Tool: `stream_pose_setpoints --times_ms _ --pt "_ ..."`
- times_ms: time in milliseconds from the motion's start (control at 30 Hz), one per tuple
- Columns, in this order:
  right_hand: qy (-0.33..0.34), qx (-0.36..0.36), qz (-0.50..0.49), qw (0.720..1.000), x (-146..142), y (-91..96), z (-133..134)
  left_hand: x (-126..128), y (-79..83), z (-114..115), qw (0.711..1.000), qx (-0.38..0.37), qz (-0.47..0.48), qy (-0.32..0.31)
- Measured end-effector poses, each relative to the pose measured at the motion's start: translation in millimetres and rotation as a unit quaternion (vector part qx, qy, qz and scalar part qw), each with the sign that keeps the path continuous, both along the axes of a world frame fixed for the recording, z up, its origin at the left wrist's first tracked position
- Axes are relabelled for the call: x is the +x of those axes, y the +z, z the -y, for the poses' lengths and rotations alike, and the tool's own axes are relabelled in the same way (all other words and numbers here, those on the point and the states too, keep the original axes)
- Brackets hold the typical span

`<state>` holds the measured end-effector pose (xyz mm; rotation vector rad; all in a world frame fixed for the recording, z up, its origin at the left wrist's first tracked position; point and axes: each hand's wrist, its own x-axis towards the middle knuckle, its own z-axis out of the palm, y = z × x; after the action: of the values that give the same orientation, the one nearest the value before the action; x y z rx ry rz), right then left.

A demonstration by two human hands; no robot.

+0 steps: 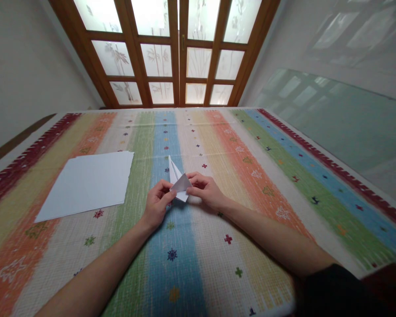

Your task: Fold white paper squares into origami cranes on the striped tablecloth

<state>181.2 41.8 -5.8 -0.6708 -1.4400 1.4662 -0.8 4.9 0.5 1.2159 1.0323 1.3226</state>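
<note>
A small folded piece of white paper (181, 182) is held between both hands over the blue stripe of the tablecloth. One narrow pointed end, with a crease along its middle, points away from me; a folded flap stands up nearer to me. My left hand (159, 200) pinches its left side, thumb in front. On the other side, my right hand (206, 190) is closed on the right edge, with its thumb near the flap. The fingers behind the paper are partly hidden.
A stack of white paper sheets (89, 182) lies to the left on the striped tablecloth (251, 185). Beyond the table's far edge stand wooden doors (178, 53) with patterned glass panes. A glass-like panel (336, 119) leans along the right wall.
</note>
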Motion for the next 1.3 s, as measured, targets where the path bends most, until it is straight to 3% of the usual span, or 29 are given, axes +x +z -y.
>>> stream_pose_setpoints --times_ms 200,533,1033,1300 --pt "-0.046 -0.039 0.001 0.998 -6.1 3.9 4.6 2.9 6.9 0.5 0.999 0.007 -0.036 0.003" --pt "-0.059 -0.127 -0.037 0.989 -10.2 1.7 7.5 5.5 4.2 -0.3 0.998 0.049 -0.028 0.005" --pt "-0.040 -0.109 -0.016 0.993 -11.5 7.6 10.0 4.7 2.6 -0.7 1.000 -0.025 0.005 0.018" --pt "-0.057 -0.096 0.025 0.993 -12.5 12.8 13.7 8.8 5.8 3.0 0.996 0.035 -0.025 0.071"
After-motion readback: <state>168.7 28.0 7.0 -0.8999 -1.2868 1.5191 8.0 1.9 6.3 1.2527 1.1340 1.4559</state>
